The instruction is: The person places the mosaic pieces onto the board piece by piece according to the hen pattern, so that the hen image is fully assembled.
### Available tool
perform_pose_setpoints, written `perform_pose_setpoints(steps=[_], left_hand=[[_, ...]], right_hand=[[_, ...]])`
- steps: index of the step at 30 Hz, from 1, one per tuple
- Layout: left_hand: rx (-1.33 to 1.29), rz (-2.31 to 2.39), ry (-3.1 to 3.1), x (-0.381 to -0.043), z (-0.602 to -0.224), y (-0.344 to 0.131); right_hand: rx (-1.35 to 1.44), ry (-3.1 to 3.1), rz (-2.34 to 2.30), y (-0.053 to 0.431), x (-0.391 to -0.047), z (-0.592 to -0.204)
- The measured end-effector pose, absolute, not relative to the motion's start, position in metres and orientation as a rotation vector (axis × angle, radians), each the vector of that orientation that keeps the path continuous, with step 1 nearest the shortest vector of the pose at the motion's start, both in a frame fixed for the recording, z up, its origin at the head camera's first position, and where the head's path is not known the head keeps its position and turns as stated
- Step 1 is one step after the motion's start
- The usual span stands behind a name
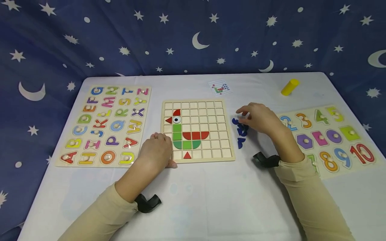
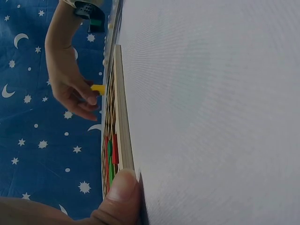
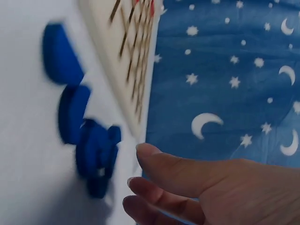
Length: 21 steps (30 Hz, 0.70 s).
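Observation:
A wooden grid board (image 1: 214,147) holds red and green pieces and an eye tile (image 1: 176,119) laid out as a bird. My left hand (image 1: 156,149) holds the board by its near left corner; in the left wrist view the thumb (image 2: 124,185) lies against the board's edge. Just right of the board, my right hand (image 1: 260,117) hovers over several loose blue pieces (image 1: 240,142). Its thumb and fingers are apart in the right wrist view, with nothing seen between them. The blue pieces (image 3: 72,115) lie in a row and a small heap, partly hidden from the head view.
A letter puzzle board (image 1: 101,134) lies at the left, a number puzzle board (image 1: 313,150) at the right. Behind the grid board are a small picture card (image 1: 220,87) of a bird and a yellow cylinder (image 1: 290,87). A starry blue cloth (image 1: 169,33) hangs behind the table.

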State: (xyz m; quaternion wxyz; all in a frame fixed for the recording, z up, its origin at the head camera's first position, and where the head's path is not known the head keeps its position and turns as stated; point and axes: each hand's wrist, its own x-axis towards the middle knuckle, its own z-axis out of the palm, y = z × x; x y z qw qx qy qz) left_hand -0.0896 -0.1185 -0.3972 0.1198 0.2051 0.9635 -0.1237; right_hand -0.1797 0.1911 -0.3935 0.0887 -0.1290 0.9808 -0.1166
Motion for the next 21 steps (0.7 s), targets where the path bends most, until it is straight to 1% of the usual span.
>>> perform_pose_setpoints(steps=[9, 21], left_hand=[[0.610, -0.354, 2.825, -0.089, -0.397, -0.119], [0.608, -0.363, 2.834, -0.089, -0.398, -0.120]], right_hand=[[-0.338, 2.919, -0.357, 0.188, -0.187, -0.412], [-0.315, 2.974, -0.466, 0.181, -0.188, -0.422]])
